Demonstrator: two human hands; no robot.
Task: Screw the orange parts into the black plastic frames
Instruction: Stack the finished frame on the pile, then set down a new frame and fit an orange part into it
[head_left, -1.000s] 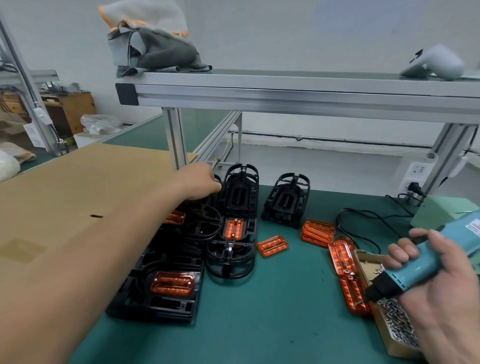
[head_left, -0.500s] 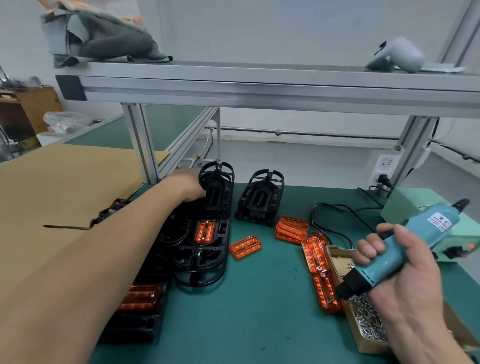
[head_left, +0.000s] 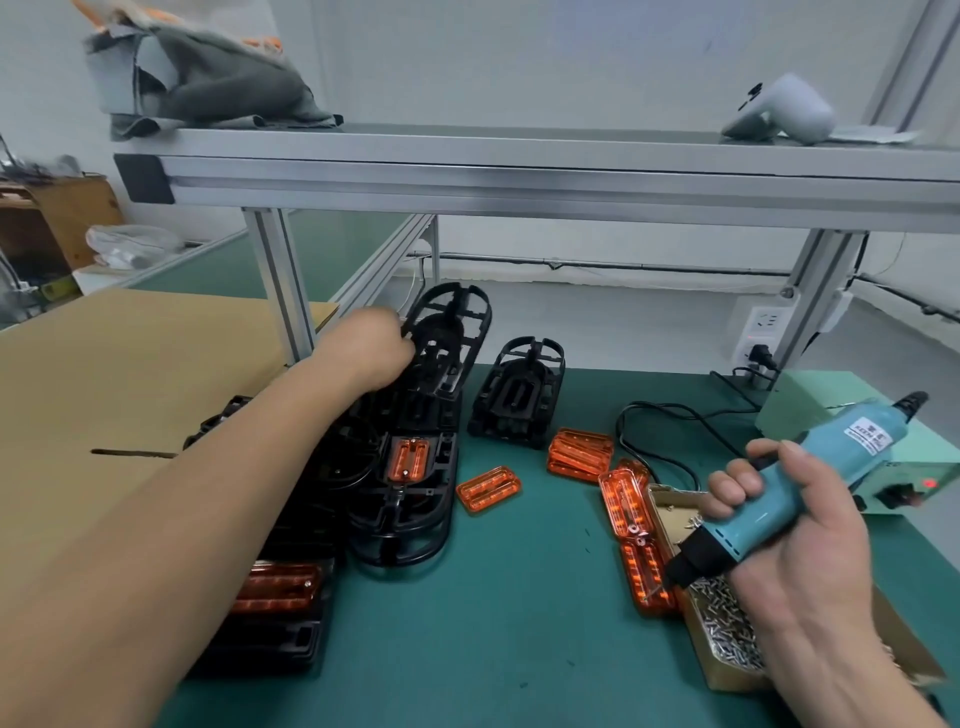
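My left hand (head_left: 371, 348) reaches to the back of the bench and grips the edge of a black plastic frame (head_left: 451, 332), which is tilted up off the pile. Below it lies another black frame (head_left: 405, 499) with an orange part (head_left: 409, 458) seated in it. A third frame (head_left: 519, 397) stands alone to the right. Loose orange parts lie on the green mat: one (head_left: 488, 488) in the middle, a stack (head_left: 579, 454) behind it, and a long row (head_left: 631, 535) by the screw box. My right hand (head_left: 795, 561) holds a blue electric screwdriver (head_left: 800, 488), tip down.
A cardboard box of screws (head_left: 727, 639) sits under my right hand. The screwdriver's green power unit (head_left: 852, 452) and black cable (head_left: 670, 415) are at the right. An aluminium shelf (head_left: 519, 171) spans overhead on posts. A cardboard sheet (head_left: 104, 374) covers the left.
My left hand has lifted the far black frame so it tilts up from the pile. My right hand with the screwdriver has stayed at the right.
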